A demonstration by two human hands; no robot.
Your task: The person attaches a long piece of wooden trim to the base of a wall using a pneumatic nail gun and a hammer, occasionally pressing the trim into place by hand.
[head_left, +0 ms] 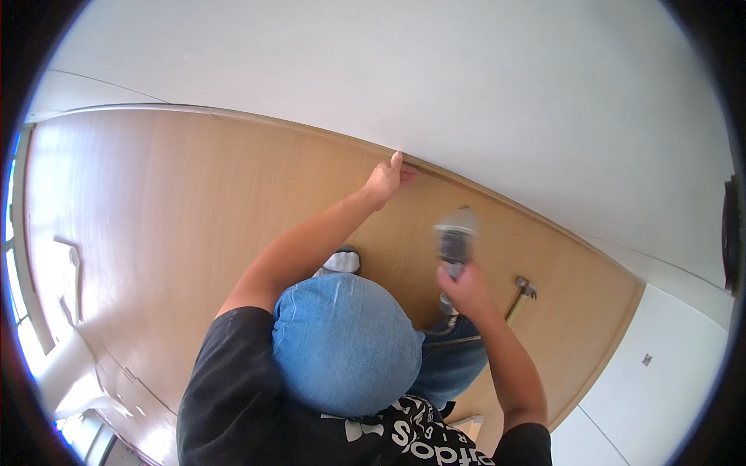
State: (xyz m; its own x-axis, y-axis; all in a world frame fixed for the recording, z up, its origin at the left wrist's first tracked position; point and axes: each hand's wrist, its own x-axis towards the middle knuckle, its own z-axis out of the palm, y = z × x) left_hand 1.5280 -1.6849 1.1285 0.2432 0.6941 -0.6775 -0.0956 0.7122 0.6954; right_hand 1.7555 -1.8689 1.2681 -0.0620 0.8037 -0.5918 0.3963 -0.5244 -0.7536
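Observation:
My left hand (386, 181) reaches out to the foot of the white wall (466, 85). Its thumb points up by the wall, apart from the fingers, which lie at the wood-coloured trim strip (497, 197) along the floor's edge. In my right hand (465, 286) is a grey and black handheld tool (454, 243) with a pale, wide head. Motion smears it, so its exact kind is unclear. The tool is held above the floor, off to the right of my left hand and apart from the strip.
A claw hammer (526, 288) lies on the wood floor (179, 210) right of my right hand. My bent knee (346, 342) and shoe (342, 260) are in the middle. White chair-like furniture (70, 373) stands at the left. White tiles (660, 365) border the wood floor at the right.

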